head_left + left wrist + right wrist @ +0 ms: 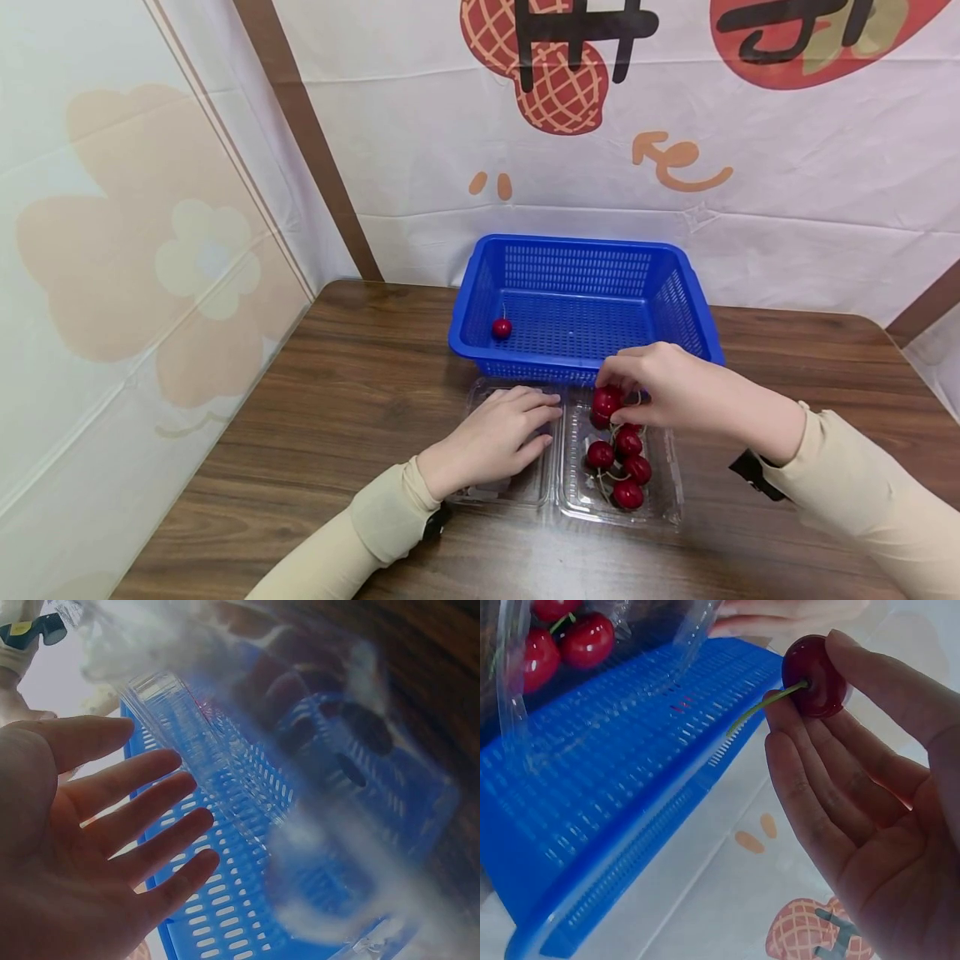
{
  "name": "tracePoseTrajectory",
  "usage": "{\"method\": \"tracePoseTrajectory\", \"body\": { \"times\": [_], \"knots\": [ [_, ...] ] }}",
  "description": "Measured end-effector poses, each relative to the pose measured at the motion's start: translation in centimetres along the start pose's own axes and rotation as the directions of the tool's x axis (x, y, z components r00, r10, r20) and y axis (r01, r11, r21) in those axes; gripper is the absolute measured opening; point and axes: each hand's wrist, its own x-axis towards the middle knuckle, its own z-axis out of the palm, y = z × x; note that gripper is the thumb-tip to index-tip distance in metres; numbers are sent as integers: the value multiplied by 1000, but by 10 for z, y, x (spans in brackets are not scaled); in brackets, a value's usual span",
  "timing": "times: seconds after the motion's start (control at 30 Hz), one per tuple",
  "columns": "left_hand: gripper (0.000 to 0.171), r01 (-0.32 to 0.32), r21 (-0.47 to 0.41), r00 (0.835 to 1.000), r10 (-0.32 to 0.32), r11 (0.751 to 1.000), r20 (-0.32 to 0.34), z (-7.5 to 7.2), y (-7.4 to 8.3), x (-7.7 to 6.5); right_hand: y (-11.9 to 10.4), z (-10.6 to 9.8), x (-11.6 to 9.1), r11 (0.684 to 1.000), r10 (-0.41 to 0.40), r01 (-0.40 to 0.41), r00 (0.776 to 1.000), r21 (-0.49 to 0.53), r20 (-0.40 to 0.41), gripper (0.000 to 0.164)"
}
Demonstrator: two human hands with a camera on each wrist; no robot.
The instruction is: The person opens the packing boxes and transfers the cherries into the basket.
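Between the thumb and fingers of my right hand (656,387) is a dark red cherry (815,676), its green stem hanging free in the right wrist view. That hand is over the right half of a clear plastic clamshell box (660,508), where several more cherries (628,493) lie with their stems. My left hand (495,435) rests with fingers spread on the box's other half (532,492); in the left wrist view its fingers (150,817) are extended and hold nothing. One cherry (502,328) sits inside the blue basket (585,242), toward its left side.
The basket stands directly behind the clamshell box on a brown wooden table (360,392). Close behind the table hangs a white printed cloth (405,158), and another pale cloth with a flower (135,242) is at the left.
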Motion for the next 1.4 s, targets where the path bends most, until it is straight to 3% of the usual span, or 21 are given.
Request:
{"method": "tracePoseTrajectory", "body": {
  "times": [0.4,0.93,1.4],
  "knots": [
    [34,5,-1,1000,-5,1000,10,-1,0,0,9,-14,10,997,-34,32,999,-70,-25,28],
    [34,-6,10,1000,6,1000,3,-1,1,-1,31,-24,34,997,23,-25,999,-71,-32,25],
    [34,-6,13,1000,6,1000,-2,-1,0,0,49,-29,53,993,86,-83,996,-88,27,30]
  ]
}}
